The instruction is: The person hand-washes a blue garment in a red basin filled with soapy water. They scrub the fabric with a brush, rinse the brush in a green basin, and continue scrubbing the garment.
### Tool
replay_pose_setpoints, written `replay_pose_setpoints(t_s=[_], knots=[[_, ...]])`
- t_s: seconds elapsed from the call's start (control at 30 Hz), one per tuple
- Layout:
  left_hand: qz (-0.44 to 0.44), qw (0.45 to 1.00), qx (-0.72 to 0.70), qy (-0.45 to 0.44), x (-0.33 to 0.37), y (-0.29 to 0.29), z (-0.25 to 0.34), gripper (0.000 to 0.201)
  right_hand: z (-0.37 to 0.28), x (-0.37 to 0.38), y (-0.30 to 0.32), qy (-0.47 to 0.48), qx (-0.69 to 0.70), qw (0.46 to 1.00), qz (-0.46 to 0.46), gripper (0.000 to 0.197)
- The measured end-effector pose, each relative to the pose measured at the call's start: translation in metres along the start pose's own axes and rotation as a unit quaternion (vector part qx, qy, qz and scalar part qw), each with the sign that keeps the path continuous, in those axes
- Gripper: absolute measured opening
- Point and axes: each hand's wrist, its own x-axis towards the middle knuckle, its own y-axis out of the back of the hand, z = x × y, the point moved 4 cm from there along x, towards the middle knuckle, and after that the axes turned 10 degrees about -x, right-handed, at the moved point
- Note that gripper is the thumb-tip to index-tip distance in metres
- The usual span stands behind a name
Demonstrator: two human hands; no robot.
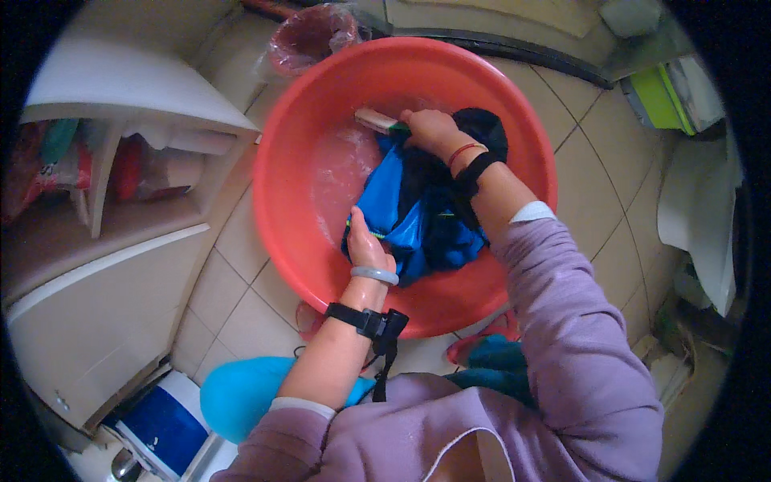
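Right hand (432, 132) curls around the green end of a pale, oblong brush-like block (374, 120) over a blue-and-black cloth garment (430, 221) inside a round red plastic basin (283, 165); left hand (370, 249) touches the garment's edge, its openness impossible to tell.

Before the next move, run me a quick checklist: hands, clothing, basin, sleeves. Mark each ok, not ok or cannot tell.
1. Left hand on the blue-and-black clothing: ok.
2. Right hand at the pale block: ok.
3. Right hand's grip firm: cannot tell, fingertips hidden.
4. Clothing inside the red basin: ok.
5. Purple sleeves off the wrists: ok.
6. Water depth: cannot tell.
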Motion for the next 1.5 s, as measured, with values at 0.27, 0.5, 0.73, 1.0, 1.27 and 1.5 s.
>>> replay_pose_setpoints(t_s=[0.27,0.5,0.73,1.0,1.27,1.5], knots=[[0.03,0.999,-0.01,0.027,-0.014,0.009,-0.009,0.054,-0.018,-0.005,-0.014,0.026,-0.075,0.994,0.072,0.047],[-0.162,0.982,-0.07,0.072,-0.019,-0.002,-0.018,0.044,-0.031,-0.003,-0.016,0.102,-0.123,0.987,0.035,0.046],[-0.169,0.974,-0.08,0.126,-0.004,0.007,-0.018,0.032,-0.008,-0.031,0.016,0.057,-0.052,0.979,0.188,0.043],[-0.177,0.98,-0.029,0.083,-0.012,0.003,-0.017,0.035,-0.057,-0.173,0.045,0.166,0.044,0.98,-0.098,0.043],[-0.246,0.964,-0.014,0.1,-0.007,-0.006,-0.007,0.038,-0.047,-0.144,0.028,0.085,0.042,0.995,0.011,0.036],[-0.276,0.957,0.071,0.052,-0.01,-0.006,-0.013,0.04,-0.071,-0.184,0.042,0.082,0.004,0.997,0.016,0.041]])
